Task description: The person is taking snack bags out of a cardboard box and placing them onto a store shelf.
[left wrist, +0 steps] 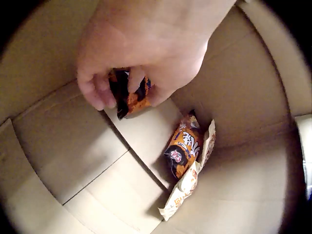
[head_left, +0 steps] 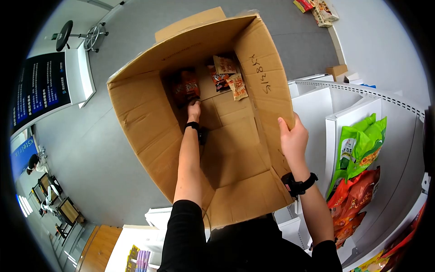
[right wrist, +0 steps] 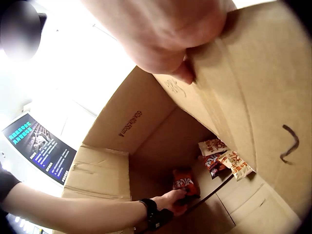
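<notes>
Deep inside a large cardboard box (head_left: 231, 131), my left hand (head_left: 194, 111) pinches the near end of an orange-and-black snack bag (head_left: 185, 86). The left wrist view shows the curled fingers round that bag (left wrist: 134, 95), most of it hidden beneath the hand. Beside it, against the right wall of the box, lie another orange-and-black snack bag (left wrist: 184, 146) and two cream-coloured snack packets (head_left: 238, 86). My right hand (head_left: 294, 138) grips the upper edge of the box's right side, its thumb on the inner face.
At the right stands a white shelf (head_left: 333, 131) with green bags (head_left: 362, 145) and red bags (head_left: 355, 195). More packages (head_left: 321, 13) lie on the floor at the far right. A wheeled stool (head_left: 93, 37) and a dark display board (head_left: 41, 88) are to the left.
</notes>
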Tool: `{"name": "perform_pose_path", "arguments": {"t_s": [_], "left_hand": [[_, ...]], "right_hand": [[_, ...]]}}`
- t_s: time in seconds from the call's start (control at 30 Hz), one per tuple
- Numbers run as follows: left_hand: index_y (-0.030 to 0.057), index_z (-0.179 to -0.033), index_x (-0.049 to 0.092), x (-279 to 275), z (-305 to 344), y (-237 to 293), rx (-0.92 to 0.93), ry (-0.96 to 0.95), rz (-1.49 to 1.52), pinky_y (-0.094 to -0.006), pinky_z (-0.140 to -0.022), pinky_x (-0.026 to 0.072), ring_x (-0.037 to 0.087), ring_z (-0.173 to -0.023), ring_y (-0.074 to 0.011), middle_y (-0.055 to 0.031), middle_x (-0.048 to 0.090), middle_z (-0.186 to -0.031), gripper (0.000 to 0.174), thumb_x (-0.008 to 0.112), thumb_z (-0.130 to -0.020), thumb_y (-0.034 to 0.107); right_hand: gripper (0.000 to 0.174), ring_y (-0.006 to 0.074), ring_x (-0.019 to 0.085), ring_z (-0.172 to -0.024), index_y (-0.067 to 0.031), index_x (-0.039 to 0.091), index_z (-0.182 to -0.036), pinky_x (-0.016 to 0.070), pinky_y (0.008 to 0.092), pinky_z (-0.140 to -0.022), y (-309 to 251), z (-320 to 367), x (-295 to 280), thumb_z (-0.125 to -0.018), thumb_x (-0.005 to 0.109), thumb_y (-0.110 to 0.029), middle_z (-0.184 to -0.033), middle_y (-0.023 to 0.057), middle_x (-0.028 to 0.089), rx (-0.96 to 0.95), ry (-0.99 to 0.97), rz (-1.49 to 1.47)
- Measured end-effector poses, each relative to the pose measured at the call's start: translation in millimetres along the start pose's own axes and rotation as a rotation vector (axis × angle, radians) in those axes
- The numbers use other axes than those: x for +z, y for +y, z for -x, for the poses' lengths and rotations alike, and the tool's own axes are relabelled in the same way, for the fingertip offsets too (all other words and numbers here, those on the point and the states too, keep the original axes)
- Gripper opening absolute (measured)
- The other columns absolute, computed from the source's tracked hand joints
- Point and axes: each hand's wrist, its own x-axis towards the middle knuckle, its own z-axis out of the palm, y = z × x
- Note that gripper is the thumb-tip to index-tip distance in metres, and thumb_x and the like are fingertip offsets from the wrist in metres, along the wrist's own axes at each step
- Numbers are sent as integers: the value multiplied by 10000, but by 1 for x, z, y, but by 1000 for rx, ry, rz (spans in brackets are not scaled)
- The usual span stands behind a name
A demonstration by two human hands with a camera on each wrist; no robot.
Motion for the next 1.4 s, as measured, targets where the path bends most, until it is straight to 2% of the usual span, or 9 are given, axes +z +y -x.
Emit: {"name": "perform_pose_path", "arguments": {"t_s": [0.33, 0.37, 0.47, 0.57, 0.67, 0.8, 0.93, 1.17, 1.4], "left_hand": [[6, -1208, 539, -5, -38, 4, -116, 18, 6, -355, -955, 350, 462, -1177, -294, -145, 514, -1278, 461, 546, -851, 297], [53, -1038, 616, -8, -71, -29, -69, 32, -18, -304, -465, 319, 378, -463, -132, -26, 470, -578, 358, 540, -849, 347], [45, -1022, 617, -6, -49, -6, -107, 43, -9, -285, -447, 299, 370, -454, -115, -6, 432, -539, 343, 524, -863, 334], [15, -855, 655, -3, -79, -34, -27, -110, 258, -266, -457, 322, 423, -475, -116, -15, 496, -565, 234, 569, -828, 230], [11, -720, 668, 0, -65, -13, -7, -183, 301, -251, -484, 336, 451, -502, -111, -17, 540, -589, 154, 575, -790, 112], [3, -701, 666, 21, 19, 64, 33, -94, 99, -248, -508, 337, 448, -524, -106, -8, 542, -597, 185, 534, -804, 81], [-27, -721, 669, 34, 58, 59, 86, -256, 231, -249, -517, 367, 486, -538, -101, -22, 563, -599, 207, 547, -812, 114], [-2, -734, 670, 35, 125, 59, -18, -258, 278, -227, -525, 345, 457, -568, -84, -3, 546, -633, 179, 546, -798, 110], [-3, -752, 661, 8, 205, 78, 22, -363, 236, -223, -530, 350, 439, -547, -80, 6, 533, -623, 215, 523, -833, 140]], "right_hand": [[298, 337, 626, -809, -42, 590, -1091, 488, 370, -707, -1, 1, 2, -818, 609, -163, -889, 173, 651, 45, 12, -42], [298, 336, 625, -805, -44, 590, -1090, 488, 371, -704, 0, 1, 2, -818, 610, -162, -885, 172, 651, 41, 9, -43], [294, 333, 625, -796, -48, 590, -1088, 487, 372, -696, 1, -1, 1, -815, 613, -157, -871, 171, 650, 26, 13, -43], [289, 335, 625, -791, -46, 591, -1081, 487, 375, -689, -1, 0, 2, -813, 613, -152, -855, 173, 649, 14, 27, -39], [281, 341, 624, -784, -45, 591, -1073, 489, 383, -684, 0, 0, 0, -812, 612, -149, -846, 176, 647, 2, 29, -39], [275, 356, 620, -778, -48, 592, -1064, 492, 400, -676, 3, 1, 1, -810, 612, -151, -844, 181, 645, -22, 40, -40], [272, 368, 615, -777, -53, 593, -1056, 490, 416, -669, 2, 2, 1, -805, 614, -156, -845, 188, 642, -45, 57, -22], [265, 379, 610, -776, -61, 588, -1049, 484, 435, -670, -2, 3, -4, -802, 615, -155, -823, 194, 638, -81, 67, 13], [282, 381, 609, -776, -84, 584, -1066, 482, 446, -676, 0, 6, -6, -798, 622, -162, -814, 190, 640, -106, 86, 6]]}}
